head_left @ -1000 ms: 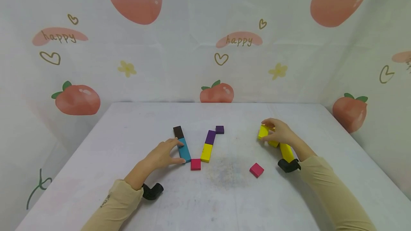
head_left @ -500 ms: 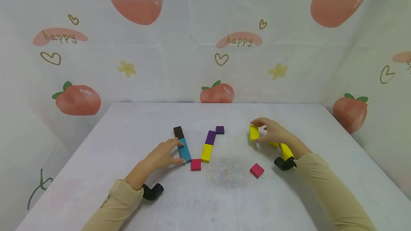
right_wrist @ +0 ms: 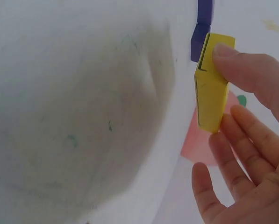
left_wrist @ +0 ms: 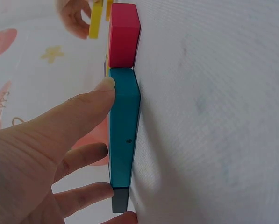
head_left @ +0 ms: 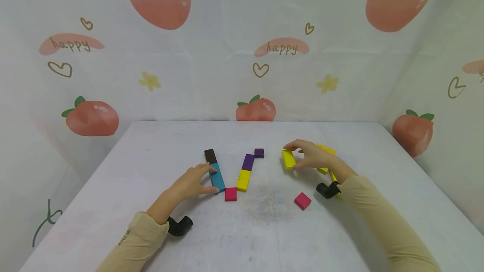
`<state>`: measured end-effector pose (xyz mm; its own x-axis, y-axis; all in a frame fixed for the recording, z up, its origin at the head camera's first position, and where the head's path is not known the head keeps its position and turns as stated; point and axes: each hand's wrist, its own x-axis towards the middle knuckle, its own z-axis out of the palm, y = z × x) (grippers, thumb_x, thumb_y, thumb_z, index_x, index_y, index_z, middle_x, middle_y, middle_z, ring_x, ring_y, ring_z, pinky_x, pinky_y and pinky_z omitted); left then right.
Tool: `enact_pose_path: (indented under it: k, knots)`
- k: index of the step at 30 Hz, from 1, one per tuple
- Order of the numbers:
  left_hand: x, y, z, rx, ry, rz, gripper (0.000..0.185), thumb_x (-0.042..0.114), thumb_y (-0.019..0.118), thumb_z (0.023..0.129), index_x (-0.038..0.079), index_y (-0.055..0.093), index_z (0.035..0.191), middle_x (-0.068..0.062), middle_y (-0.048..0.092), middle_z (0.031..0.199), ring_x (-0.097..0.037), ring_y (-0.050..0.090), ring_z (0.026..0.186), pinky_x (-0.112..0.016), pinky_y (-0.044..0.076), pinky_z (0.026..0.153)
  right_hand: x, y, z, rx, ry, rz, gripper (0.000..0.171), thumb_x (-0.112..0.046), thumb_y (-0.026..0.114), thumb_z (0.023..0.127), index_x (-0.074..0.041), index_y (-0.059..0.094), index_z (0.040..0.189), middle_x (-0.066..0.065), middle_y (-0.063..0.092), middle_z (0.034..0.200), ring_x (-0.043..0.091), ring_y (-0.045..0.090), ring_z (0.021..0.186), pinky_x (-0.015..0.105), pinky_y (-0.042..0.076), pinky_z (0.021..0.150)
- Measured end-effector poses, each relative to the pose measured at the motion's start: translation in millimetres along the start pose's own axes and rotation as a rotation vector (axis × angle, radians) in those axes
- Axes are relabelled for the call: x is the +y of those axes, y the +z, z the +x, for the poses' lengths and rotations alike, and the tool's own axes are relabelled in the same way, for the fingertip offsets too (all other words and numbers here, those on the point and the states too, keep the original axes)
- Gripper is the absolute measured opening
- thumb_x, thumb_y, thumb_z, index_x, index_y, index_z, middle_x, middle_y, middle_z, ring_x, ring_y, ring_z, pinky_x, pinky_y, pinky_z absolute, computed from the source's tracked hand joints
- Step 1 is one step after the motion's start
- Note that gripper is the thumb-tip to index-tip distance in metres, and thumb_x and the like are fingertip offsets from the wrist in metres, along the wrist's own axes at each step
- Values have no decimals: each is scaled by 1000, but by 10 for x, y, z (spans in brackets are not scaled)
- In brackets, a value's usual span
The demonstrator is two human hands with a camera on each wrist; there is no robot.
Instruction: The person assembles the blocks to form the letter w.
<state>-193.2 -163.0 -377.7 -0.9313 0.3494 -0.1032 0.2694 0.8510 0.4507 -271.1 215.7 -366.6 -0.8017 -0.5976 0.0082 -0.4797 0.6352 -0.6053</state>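
Our right hand (head_left: 313,156) pinches a yellow block (head_left: 288,159) in its grip; our left hand (head_left: 189,184), fingers relaxed, touches the teal block (head_left: 217,176) on the tabletop (head_left: 264,230).

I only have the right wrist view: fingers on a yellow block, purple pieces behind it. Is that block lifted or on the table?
Observer: In the head view the right hand pinches the yellow block low over the table; I cannot tell whether it touches.
Operator: What is the other hand doing?
Observer: The left hand rests against the teal bar, thumb at its near end, fingers along its side.
Operator: Anything joined to that bar?
Observer: A dark brown block sits at its far end and a red square at its near end.
Operator: Any loose pieces near my hand?
Observer: A second red square lies alone, nearer the person than your hand.
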Motion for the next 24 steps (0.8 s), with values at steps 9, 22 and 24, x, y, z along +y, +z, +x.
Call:
enact_pose_path:
  k: [9, 22, 24]
  knots:
    - [1, 4, 1, 1, 0, -3, 54, 33, 72, 80, 10, 54, 126, -22, 40, 144, -43, 43, 125, -56, 41, 100, -40, 48, 112, -77, -42, 14, 57, -16, 76, 77, -1, 51, 126, 16, 56, 127, 33, 49, 118, 53, 42, 101]
    - [-3, 1, 2, 2, 1, 0, 54, 33, 72, 80, 11, 54, 126, -22, 40, 144, -42, 43, 125, -56, 41, 101, -56, 144, 257, -138, -87, -2, 57, -16, 76, 76, -4, 52, 127, 13, 56, 128, 31, 50, 119, 50, 43, 101]
    - [-5, -1, 4, 0, -1, 0, 54, 33, 72, 80, 11, 54, 126, -21, 40, 144, -42, 43, 124, -56, 41, 100, -69, 151, 266, -143, -86, 4, 57, -16, 76, 76, -4, 52, 126, 13, 56, 128, 31, 50, 119, 50, 42, 101]
